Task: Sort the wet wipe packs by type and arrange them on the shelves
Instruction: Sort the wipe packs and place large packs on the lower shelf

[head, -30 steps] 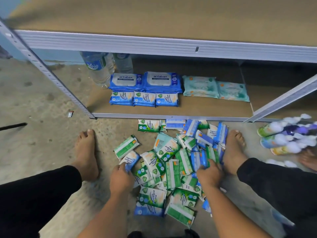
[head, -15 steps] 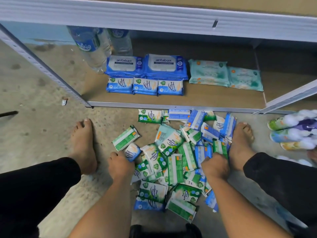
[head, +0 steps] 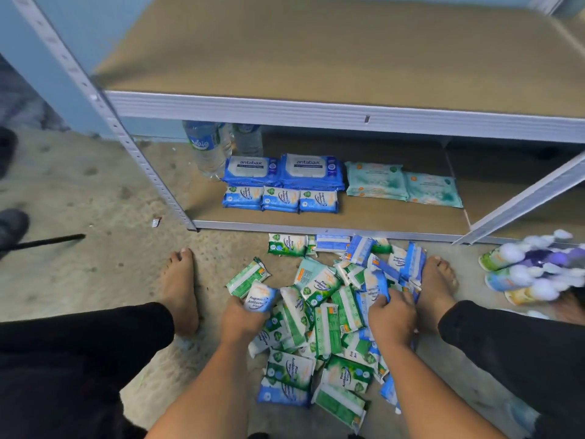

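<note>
Lettering reads "antabax" on two large blue packs [head: 250, 168] lying side by side toward the back left of the bottom shelf [head: 395, 218]. In front of them, along the shelf's front edge, three small blue packs [head: 280, 198] sit in a row, each marked "Antibacterial". Two pale teal packs [head: 402, 185] lie to their right, their text too faint to read.

On the floor [head: 104, 274], just before the shelf's front edge, sprawls a heap of small green-and-white and blue-and-white packs [head: 319, 327], some face up, some on edge. One reads "Pine Antibacterial Wipes".

At the heap's left side, the left hand [head: 240, 320] grasps a blue-and-white pack [head: 261, 297] printed "Fragrance" and "Antibacterial Wipes". At the right side, the right hand [head: 392, 315] curls round another blue pack [head: 376, 285], beside a bare foot [head: 438, 286].
</note>
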Available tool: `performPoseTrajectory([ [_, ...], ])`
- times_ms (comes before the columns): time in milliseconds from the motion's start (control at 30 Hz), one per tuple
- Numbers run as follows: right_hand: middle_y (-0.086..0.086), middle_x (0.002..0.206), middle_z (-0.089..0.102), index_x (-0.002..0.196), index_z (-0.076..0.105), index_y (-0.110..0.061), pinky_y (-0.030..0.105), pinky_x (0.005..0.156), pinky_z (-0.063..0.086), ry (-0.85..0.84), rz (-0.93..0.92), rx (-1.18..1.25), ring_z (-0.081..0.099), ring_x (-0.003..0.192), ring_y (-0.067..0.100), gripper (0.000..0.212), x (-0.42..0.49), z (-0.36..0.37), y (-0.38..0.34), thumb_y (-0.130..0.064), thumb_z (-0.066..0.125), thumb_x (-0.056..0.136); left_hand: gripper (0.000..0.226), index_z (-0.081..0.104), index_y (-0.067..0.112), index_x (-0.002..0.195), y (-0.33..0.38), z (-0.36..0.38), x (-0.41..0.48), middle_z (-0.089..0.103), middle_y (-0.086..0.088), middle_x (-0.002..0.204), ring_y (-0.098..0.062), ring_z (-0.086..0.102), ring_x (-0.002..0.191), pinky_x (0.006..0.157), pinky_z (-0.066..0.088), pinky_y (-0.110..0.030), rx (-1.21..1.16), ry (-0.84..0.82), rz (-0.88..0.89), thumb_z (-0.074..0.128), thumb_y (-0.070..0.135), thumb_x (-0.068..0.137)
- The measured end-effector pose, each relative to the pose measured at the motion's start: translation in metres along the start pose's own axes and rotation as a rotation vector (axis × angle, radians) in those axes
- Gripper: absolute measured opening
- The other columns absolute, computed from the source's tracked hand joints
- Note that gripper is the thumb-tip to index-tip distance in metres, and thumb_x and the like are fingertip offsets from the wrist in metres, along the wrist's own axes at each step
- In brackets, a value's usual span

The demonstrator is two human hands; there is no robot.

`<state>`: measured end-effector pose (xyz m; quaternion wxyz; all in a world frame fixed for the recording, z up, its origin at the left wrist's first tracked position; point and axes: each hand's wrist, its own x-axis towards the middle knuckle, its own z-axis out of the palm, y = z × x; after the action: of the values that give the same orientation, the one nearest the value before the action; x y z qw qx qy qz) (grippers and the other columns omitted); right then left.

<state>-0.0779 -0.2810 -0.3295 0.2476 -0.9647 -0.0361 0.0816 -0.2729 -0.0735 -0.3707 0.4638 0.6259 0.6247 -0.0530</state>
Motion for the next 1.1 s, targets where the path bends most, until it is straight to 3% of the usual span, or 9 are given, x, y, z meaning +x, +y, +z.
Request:
performPoseTrajectory([
  [200, 0.015, 0.106, 0.057, 0.124, 0.052, -0.007, 0.036, 0.073, 0.038, -0.188, 0.085, 0.35, 0.051, 0.087, 0.029, 0.028, -0.026, -0.033, -0.033, -0.022, 0.035, 0.109, 0.062, 0.051, 0.018, 0.11, 0.026, -0.026, -0.029, 0.067, -0.005, 0.097, -0.025, 0.07, 0.082, 0.07, 0.062, -0.044, -0.2, -0.053, 0.124, 0.087, 0.023, 0.061],
  [367, 0.01, 0.11, 0.064, 0.131, 0.053, -0.013, 0.046, 0.082, 0.054, -0.313, 0.176, 0.486, 0.06, 0.086, 0.028, 0.027, -0.041, -0.045, -0.051, -0.021, 0.045, 0.106, 0.031, 0.066, 0.017, 0.099, 0.043, -0.052, -0.062, 0.073, -0.008, 0.093, -0.017, 0.066, 0.069, 0.056, 0.05, -0.027, -0.358, -0.105, 0.211, 0.087, 0.022, 0.076],
  [467, 0.008, 0.114, 0.066, 0.151, 0.035, -0.029, 0.04, 0.066, 0.056, -0.436, 0.205, 0.632, 0.065, 0.085, 0.023, 0.067, -0.051, -0.045, -0.066, -0.002, 0.061, 0.095, 0.027, 0.064, 0.02, 0.103, 0.051, -0.06, -0.07, 0.074, -0.006, 0.096, -0.015, 0.067, 0.074, 0.057, 0.048, -0.027, -0.473, -0.08, 0.263, 0.08, 0.029, 0.084],
  [567, 0.009, 0.121, 0.065, 0.157, 0.017, -0.041, 0.034, 0.062, 0.052, -0.556, 0.162, 0.629, 0.065, 0.091, 0.024, 0.099, -0.055, -0.033, -0.08, 0.011, 0.066, 0.088, 0.039, 0.061, 0.026, 0.112, 0.038, -0.065, -0.054, 0.074, -0.004, 0.105, -0.022, 0.072, 0.088, 0.071, 0.058, -0.045, -0.534, -0.06, 0.271, 0.075, 0.048, 0.082],
  [633, 0.006, 0.115, 0.069, 0.151, 0.03, -0.041, 0.043, 0.068, 0.059, -0.613, 0.144, 0.604, 0.067, 0.091, 0.023, 0.095, -0.056, -0.019, -0.087, 0.014, 0.067, 0.084, 0.035, 0.06, 0.025, 0.121, 0.028, -0.073, -0.045, 0.074, -0.004, 0.108, -0.024, 0.072, 0.091, 0.072, 0.059, -0.046, -0.554, -0.07, 0.241, 0.072, 0.035, 0.089],
  [767, 0.005, 0.102, 0.075, 0.132, 0.044, -0.037, 0.056, 0.078, 0.06, -0.66, 0.215, 0.611, 0.07, 0.093, 0.025, 0.076, -0.057, 0.012, -0.095, 0.014, 0.07, 0.082, 0.058, 0.04, 0.025, 0.144, 0.017, -0.089, -0.018, 0.068, -0.011, 0.113, -0.018, 0.068, 0.078, 0.046, 0.05, -0.024, -0.512, -0.077, 0.18, 0.064, 0.005, 0.095],
  [900, 0.006, 0.103, 0.075, 0.13, 0.044, -0.037, 0.057, 0.077, 0.06, -0.684, 0.232, 0.605, 0.071, 0.095, 0.027, 0.073, -0.049, 0.042, -0.1, 0.012, 0.071, 0.083, 0.093, 0.007, 0.046, 0.156, 0.018, -0.098, 0.025, 0.059, -0.01, 0.128, -0.027, 0.071, 0.093, 0.063, 0.061, -0.042, -0.434, -0.073, 0.157, 0.061, 0.002, 0.095],
  [967, 0.008, 0.1, 0.075, 0.131, 0.044, -0.036, 0.055, 0.076, 0.061, -0.667, 0.228, 0.59, 0.072, 0.091, 0.027, 0.073, -0.041, 0.058, -0.101, 0.012, 0.071, 0.083, 0.087, 0.016, 0.045, 0.155, 0.023, -0.098, 0.046, 0.058, -0.008, 0.128, -0.025, 0.069, 0.094, 0.077, 0.061, -0.047, -0.323, -0.048, 0.166, 0.059, 0.001, 0.094],
  [1100, -0.003, 0.093, 0.077, 0.126, 0.044, -0.042, 0.056, 0.072, 0.061, -0.665, 0.206, 0.53, 0.074, 0.087, 0.024, 0.071, -0.022, 0.091, -0.109, 0.007, 0.073, 0.083, 0.06, 0.04, 0.036, 0.14, 0.029, -0.092, 0.089, 0.062, -0.006, 0.102, -0.024, 0.063, 0.081, 0.063, 0.054, -0.034, -0.139, 0.0, 0.161, 0.054, 0.003, 0.091],
])
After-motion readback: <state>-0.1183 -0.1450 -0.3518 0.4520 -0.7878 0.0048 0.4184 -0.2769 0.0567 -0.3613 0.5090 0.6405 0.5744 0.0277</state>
